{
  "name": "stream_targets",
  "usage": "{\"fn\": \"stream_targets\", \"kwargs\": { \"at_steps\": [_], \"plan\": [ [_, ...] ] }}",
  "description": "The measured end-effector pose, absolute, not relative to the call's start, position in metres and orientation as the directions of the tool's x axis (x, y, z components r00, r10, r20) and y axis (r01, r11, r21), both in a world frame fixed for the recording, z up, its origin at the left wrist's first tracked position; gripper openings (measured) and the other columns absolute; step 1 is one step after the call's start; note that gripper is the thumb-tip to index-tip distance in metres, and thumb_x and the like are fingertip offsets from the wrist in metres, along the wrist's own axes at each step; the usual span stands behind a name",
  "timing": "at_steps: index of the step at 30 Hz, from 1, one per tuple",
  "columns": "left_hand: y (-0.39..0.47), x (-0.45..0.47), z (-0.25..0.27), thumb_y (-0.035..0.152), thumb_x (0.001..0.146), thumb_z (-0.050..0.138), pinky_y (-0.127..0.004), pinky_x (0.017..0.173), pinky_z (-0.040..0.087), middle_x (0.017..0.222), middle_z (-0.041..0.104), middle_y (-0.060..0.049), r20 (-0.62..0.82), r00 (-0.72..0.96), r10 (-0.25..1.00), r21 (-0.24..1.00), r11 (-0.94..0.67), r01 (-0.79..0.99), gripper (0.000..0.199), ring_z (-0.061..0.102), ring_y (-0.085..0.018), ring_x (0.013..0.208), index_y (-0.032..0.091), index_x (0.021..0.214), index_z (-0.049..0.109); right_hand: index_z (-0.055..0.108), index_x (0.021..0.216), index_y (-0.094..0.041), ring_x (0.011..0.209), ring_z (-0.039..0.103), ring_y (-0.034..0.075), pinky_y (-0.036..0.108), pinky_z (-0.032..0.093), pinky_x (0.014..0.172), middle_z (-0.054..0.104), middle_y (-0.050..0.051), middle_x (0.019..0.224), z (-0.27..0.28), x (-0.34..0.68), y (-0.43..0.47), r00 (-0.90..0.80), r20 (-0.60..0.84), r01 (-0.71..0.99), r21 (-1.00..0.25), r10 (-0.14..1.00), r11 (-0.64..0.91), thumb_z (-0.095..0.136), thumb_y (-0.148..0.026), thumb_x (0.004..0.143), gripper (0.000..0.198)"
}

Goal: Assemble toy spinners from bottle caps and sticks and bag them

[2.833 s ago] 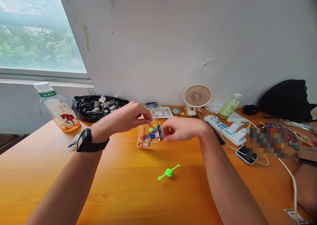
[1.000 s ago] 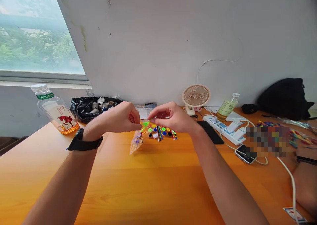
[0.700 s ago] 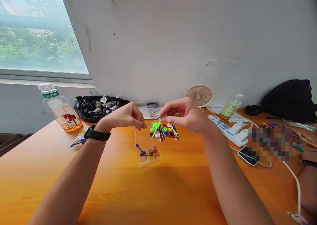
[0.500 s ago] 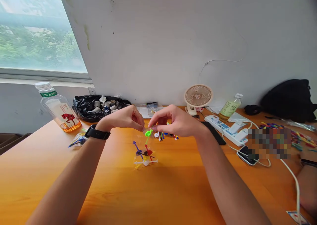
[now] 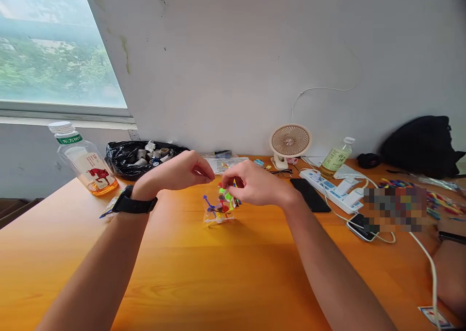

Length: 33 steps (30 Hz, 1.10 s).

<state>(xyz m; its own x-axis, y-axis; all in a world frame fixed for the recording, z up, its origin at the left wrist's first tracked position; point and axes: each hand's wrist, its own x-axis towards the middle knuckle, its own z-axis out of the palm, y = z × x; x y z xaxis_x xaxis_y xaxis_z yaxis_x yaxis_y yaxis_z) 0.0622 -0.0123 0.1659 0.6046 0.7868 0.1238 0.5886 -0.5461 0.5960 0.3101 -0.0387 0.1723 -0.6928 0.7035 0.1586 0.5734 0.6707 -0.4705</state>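
My left hand (image 5: 184, 174) is closed in a pinch, its fingertips at the upper left edge of a small clear plastic bag (image 5: 208, 218). Inside the bag are blue, red, yellow and white plastic pieces with arrow-shaped ends. Curled over the bag's upper right side is my right hand (image 5: 249, 181), closed, with a bright green plastic piece (image 5: 229, 198) at its thumb and fingertips. How deep the green piece sits in the bag is hard to see. A black watch (image 5: 134, 202) is on my left wrist.
Left stand a large bottle (image 5: 89, 168) and a black plastic bag of grey parts (image 5: 125, 161). A phone (image 5: 311, 195), power strip (image 5: 331, 188), fan (image 5: 290, 141) and another bottle (image 5: 337, 158) lie to the right. Another person's arm (image 5: 451, 273) rests at the right edge.
The green piece has dropped lower, beside the other coloured pieces. The bag has moved up and slightly right. My right hand has come down a little, its fingers more curled.
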Motion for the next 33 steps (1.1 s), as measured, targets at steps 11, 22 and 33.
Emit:
{"fn": "stream_targets", "kwargs": {
  "at_steps": [11, 22, 33],
  "plan": [
    [-0.016, 0.064, 0.169, 0.016, 0.09, 0.059, -0.021, 0.068, 0.05, 0.095, 0.081, -0.004, 0.218, 0.657, 0.722, 0.473, -0.667, 0.576, 0.026, 0.071, -0.015, 0.08, 0.02, 0.102, 0.082, 0.077, 0.089, -0.019, 0.065, 0.055, 0.012, 0.026, 0.033, 0.058, 0.071, 0.001, 0.081, 0.176, 0.32, -0.038, -0.705, 0.016, 0.627, -0.454, 0.709, 0.633, 0.067, -0.025, 0.091, 0.011],
    [-0.019, 0.069, 0.171, 0.018, 0.086, 0.059, -0.027, 0.079, 0.06, 0.092, 0.08, -0.005, 0.256, 0.578, 0.775, 0.715, -0.554, 0.427, 0.024, 0.076, -0.02, 0.089, 0.02, 0.096, 0.08, 0.07, 0.12, -0.031, 0.137, 0.052, 0.026, 0.036, 0.051, 0.104, 0.041, 0.005, 0.154, 0.166, 0.331, -0.02, -0.671, 0.338, 0.359, -0.631, 0.66, 0.688, 0.08, -0.028, 0.089, 0.034],
    [-0.022, 0.07, 0.176, 0.023, 0.089, 0.062, -0.027, 0.077, 0.061, 0.084, 0.079, -0.006, 0.331, 0.52, 0.787, 0.77, -0.544, 0.333, 0.019, 0.077, -0.021, 0.087, 0.018, 0.093, 0.079, 0.062, 0.141, -0.024, 0.113, 0.069, 0.023, 0.04, 0.057, 0.1, 0.072, 0.008, 0.117, 0.148, 0.334, 0.003, -0.72, 0.211, 0.196, -0.852, 0.661, 0.486, 0.087, -0.04, 0.083, 0.064]
  ]
}}
